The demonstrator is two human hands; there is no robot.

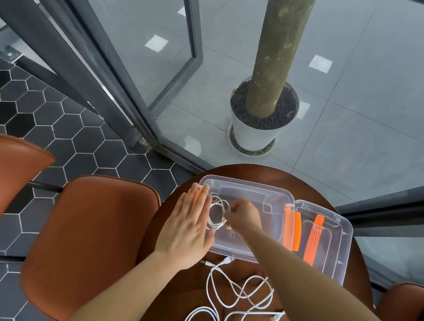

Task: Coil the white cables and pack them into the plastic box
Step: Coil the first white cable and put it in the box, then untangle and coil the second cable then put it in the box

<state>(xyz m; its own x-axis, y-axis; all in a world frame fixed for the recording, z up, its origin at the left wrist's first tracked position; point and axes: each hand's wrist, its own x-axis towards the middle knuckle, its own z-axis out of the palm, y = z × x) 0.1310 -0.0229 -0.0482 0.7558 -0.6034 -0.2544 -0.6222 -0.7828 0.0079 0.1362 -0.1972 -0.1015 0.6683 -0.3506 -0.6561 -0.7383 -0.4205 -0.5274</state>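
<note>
Item: springy coil of thin white cable [216, 212], lying inside the clear, smooth-walled rectangular plastic box [254, 190], pinched by the curled fingers of the right hand [244, 214]; the left hand [189, 225] rests flat, fingers straight, on the box's left rim. Risk: once released, the slick cord may spring open. Outstanding: loose white cables [239, 297] tangled on the round brown table [244, 271].

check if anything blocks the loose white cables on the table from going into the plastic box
Nothing visible does. The plastic box is open, its lid set aside on the right. The loose cables lie before it. Inside, only the coiled cable held by the right hand takes its left end.
</note>
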